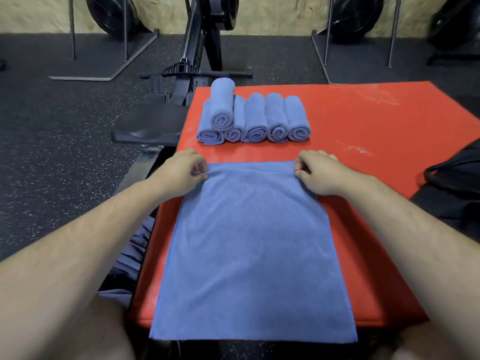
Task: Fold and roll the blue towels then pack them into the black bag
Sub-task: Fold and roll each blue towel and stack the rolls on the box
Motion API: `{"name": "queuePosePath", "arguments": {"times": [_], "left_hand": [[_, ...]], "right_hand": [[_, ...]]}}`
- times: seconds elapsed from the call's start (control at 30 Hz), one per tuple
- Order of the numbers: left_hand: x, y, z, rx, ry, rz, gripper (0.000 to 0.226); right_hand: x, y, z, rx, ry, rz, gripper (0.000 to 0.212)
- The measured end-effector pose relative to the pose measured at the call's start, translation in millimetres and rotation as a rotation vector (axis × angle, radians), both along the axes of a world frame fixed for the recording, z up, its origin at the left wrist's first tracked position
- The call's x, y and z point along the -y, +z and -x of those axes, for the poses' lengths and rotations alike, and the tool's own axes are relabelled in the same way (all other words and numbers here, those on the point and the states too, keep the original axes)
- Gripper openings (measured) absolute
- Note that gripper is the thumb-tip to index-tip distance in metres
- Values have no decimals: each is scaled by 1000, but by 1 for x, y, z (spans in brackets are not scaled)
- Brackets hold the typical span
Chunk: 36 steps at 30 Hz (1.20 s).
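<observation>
Blue towel (pixel 253 250) lies spread flat and smooth on the red counter (pixel 363 120), long side running away from the person. Its near edge hangs just over the counter's front edge and its far edge sits just short of the rolled towels. The left hand (pixel 181 170) pinches the towel's far left corner between thumb and curled fingers, and the right hand (pixel 319 172) pinches the far right corner the same way, so the far hem is lifted slightly along its line.

On the left, a speckled dark floor (pixel 65 126) runs back to a pale wall. A black padded seat (pixel 150 123) stands just beside the counter's left edge, with a black machine frame (pixel 200 35) rising behind it. Some bunched grey-blue cloth (pixel 135 245) shows below the left forearm, beside the counter.

Beyond the flat towel, six rolled towels (pixel 255 118) sit on the counter with their spiral ends facing the person. Five lie side by side, touching, and one lies on top of the two at the left.

At the far right, the black bag (pixel 457 183) rests at the counter's right edge, only partly in view, well apart from the rolls. Nothing lies between the hands and the rolls.
</observation>
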<state>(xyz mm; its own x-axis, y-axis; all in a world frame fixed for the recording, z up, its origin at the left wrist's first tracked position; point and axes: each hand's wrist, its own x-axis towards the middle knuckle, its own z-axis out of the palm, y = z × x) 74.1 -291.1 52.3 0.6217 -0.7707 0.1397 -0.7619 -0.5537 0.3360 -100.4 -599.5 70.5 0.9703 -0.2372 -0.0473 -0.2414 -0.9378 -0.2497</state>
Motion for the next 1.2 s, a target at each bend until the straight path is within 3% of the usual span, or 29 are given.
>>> {"name": "queuePosePath", "arguments": {"times": [0.27,0.43,0.7,0.93,1.07,1.2], "left_hand": [[-3,4,3,-88,97,16,17],[-1,3,1,-98,190,29,6],[8,4,-1,-139,402,126,6],[9,-11,-10,-75,308,48,14],[7,-9,-8,16,268,-6,9],[5,-8,-3,46,213,-25,10]], "right_hand": [[4,-3,2,-62,-23,-108,16],[9,2,4,92,-52,-146,5],[6,-6,-10,171,-202,-99,15],[-2,-20,-16,115,-192,-87,16],[-5,-25,-11,104,-177,34,19],[-5,-17,-6,143,-139,3,10]]}}
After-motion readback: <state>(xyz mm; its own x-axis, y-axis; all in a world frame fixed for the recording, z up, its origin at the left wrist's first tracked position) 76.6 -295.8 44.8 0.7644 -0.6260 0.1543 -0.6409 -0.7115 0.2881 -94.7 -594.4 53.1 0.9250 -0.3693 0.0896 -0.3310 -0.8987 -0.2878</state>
